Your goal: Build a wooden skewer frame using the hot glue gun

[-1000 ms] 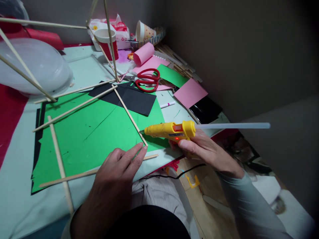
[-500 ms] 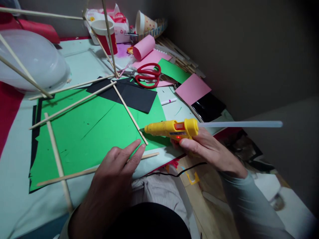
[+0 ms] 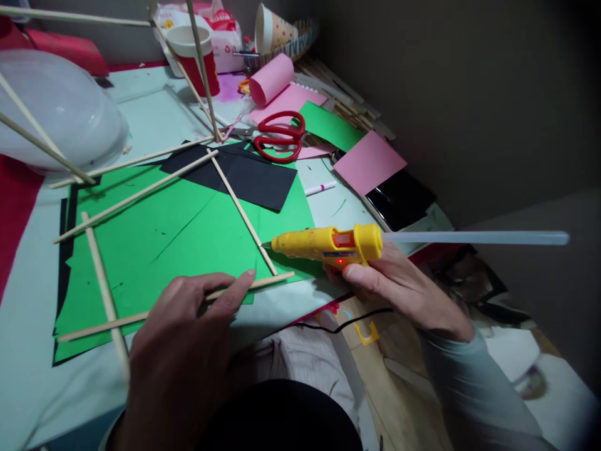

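The right hand [image 3: 399,285] is closed around the grip of a yellow glue gun [image 3: 328,244], whose body is held level just above the near edge of the surface [image 3: 154,119]. A small red light is lit on its side, a long clear glue stick [image 3: 474,238] juts out of its back toward the right, and its nozzle is pointed left, close to the corner where two wooden sticks meet. A black cord [image 3: 338,322] is seen hanging below this hand.

The left hand [image 3: 188,351] is laid flat with the fingers spread loosely, and the fingertips [image 3: 244,279] are pressed on the near wooden stick [image 3: 154,313], which lies along the lower edge of a green paper sheet [image 3: 173,244]. A diagonal stick [image 3: 241,213] runs from that corner up across the green sheet and over a black paper sheet [image 3: 253,178]. More sticks are laid across the left part of the green sheet, and others rise from it as a frame.

Beyond the black sheet, red scissors [image 3: 277,138] are found beside a rolled pink paper [image 3: 270,78] and flat pink and green sheets. A white marker [image 3: 319,188] lies near the green sheet's right edge. A red cup [image 3: 192,53] stands at the far side, and a clear plastic dome [image 3: 56,113] is set at the far left.
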{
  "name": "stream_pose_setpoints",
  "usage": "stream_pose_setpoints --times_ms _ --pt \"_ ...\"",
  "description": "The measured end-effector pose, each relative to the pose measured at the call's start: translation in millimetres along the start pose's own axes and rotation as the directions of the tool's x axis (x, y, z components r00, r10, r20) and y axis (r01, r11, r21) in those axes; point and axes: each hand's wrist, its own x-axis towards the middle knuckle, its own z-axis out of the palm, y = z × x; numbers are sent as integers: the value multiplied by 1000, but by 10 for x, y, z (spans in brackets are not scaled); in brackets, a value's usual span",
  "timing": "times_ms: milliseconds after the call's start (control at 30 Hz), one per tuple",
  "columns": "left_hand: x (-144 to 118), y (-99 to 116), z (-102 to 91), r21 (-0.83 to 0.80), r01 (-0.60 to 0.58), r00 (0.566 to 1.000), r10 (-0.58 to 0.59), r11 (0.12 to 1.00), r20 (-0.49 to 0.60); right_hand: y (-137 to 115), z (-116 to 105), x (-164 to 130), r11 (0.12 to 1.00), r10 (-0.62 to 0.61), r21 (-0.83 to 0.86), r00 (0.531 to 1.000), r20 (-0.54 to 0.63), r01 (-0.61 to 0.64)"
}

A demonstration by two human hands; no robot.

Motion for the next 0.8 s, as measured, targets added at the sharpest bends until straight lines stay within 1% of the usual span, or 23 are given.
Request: stream_pose_setpoints --times_ms 67,167,233,367,467,567,667,733,800 --pt "12 -19 -26 -4 24 999 -24 1000 -21 15 7 -13 1000 13 2 1000 -4 -13" --pt "53 -47 -44 -13 107 991 -108 994 -81 34 16 -26 1000 20 17 1000 -10 -20" --pt "93 -48 -32 -20 141 984 -142 990 -112 37 15 -23 999 17 33 1000 -10 -16" --pt "168 -23 47 -2 138 984 -138 990 -111 21 3 4 998 -24 55 999 31 23" --pt "194 -25 101 9 154 983 -152 988 -106 5 -4 24 998 -42 40 999 34 41" --pt "195 -61 115 6 145 986 -144 989 -84 -5 -7 33 999 -41 15 999 25 40" --pt "195 -91 114 26 105 993 -104 994 -57 -5 -9 36 999 -51 0 998 25 51" --pt "199 -85 121 41 97 994 -95 994 -62 -1 -11 33 999 -52 -3 998 28 52" --pt "205 -55 131 48 117 990 -113 992 -84 5 -12 30 998 -56 -3 998 26 56"
